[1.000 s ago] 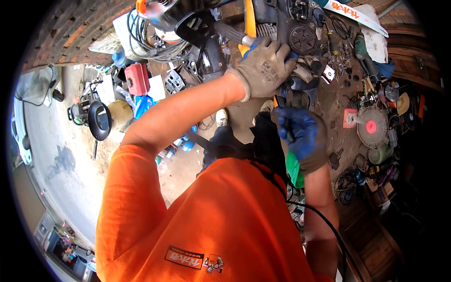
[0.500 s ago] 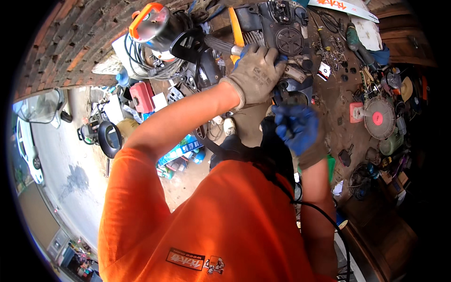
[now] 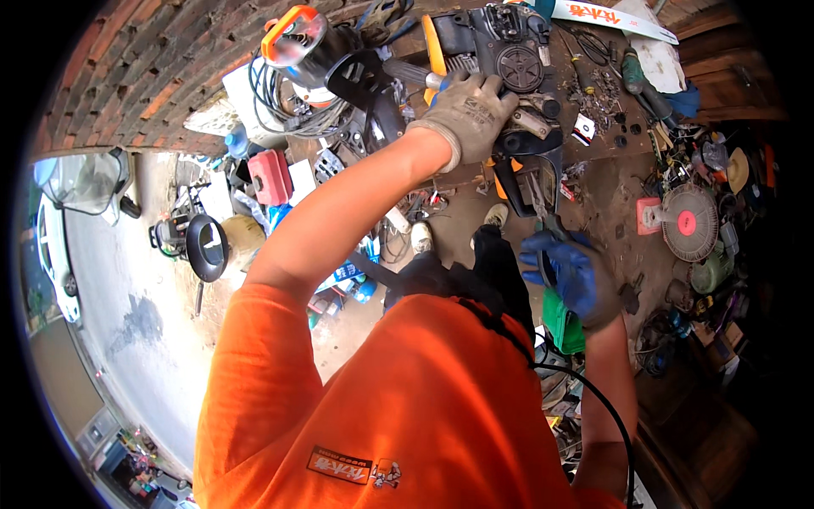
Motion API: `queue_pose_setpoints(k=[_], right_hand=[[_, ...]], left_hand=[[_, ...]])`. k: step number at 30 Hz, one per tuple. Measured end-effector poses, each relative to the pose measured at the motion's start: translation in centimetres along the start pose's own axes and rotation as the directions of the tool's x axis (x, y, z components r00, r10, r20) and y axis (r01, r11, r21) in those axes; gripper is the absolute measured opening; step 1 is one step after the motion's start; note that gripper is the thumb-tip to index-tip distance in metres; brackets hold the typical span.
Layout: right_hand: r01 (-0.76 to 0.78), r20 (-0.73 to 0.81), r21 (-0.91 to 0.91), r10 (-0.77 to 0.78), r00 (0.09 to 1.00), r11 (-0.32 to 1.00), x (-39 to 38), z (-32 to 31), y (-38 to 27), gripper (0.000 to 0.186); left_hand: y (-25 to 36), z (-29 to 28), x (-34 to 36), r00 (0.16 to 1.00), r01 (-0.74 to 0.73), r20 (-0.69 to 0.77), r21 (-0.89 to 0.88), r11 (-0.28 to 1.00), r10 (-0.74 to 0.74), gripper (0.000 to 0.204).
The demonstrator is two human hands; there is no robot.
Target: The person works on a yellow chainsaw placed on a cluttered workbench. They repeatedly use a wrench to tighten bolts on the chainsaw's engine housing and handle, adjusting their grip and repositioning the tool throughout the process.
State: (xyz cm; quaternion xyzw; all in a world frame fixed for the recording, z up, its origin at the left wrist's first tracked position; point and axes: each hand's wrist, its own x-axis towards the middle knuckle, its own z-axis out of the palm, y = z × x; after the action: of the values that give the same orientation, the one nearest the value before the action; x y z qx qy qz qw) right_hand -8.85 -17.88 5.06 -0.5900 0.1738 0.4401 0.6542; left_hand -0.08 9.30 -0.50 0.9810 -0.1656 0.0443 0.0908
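My left hand [image 3: 469, 119], in a grey work glove, is closed over a grey cylindrical part [image 3: 424, 78] on the dark, greasy engine machine [image 3: 519, 68]; its fingertips are partly hidden. Lower right, my right hand [image 3: 572, 276], in a blue-palmed glove, grips a long tool with dark handles [image 3: 553, 229] and narrow metal jaws, apparently pliers. The jaws point up toward a black curved housing [image 3: 506, 174] below the machine, with orange pieces beside it; whether they touch is unclear.
Around the machine lie coiled cables [image 3: 284, 114], a silver-and-black pot-like unit [image 3: 297, 47], a green drill [image 3: 632, 72] and scattered small metal parts. A red box [image 3: 270, 178] and pan [image 3: 208, 250] lie left, a fan [image 3: 688, 222] right. Brick wall [image 3: 127, 76] at upper left.
My right hand has moved down and right, and the metal-jawed tool in it now shows more clearly. My left hand stays on the machine. The whole view has shifted.
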Motion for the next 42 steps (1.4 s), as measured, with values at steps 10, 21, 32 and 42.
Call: queue_pose_setpoints(k=[10,21,32,42], right_hand=[[0.216,-0.155,-0.468,-0.32,0.935,0.857,5.2,1.1,2.3,0.012],[0.105,-0.179,-0.79,-0.392,0.902,0.604,7.3,3.6,1.4,0.017],[0.181,-0.206,-0.151,-0.21,0.956,0.972,2.3,-2.5,2.8,0.009],[0.41,0.052,-0.153,-0.407,0.912,0.899,2.1,-4.7,0.3,0.011]], left_hand=[[1.5,-0.9,0.1,0.993,0.111,-0.033,-0.042,0.993,-0.112,0.06],[1.9,-0.6,0.1,0.993,0.118,0.02,0.018,0.993,-0.119,0.071],[3.8,-0.1,0.4,0.969,0.242,-0.057,0.037,0.97,-0.24,0.068],[2.5,1.0,0.0,0.982,0.189,-0.029,0.215,0.958,-0.188,0.065]])
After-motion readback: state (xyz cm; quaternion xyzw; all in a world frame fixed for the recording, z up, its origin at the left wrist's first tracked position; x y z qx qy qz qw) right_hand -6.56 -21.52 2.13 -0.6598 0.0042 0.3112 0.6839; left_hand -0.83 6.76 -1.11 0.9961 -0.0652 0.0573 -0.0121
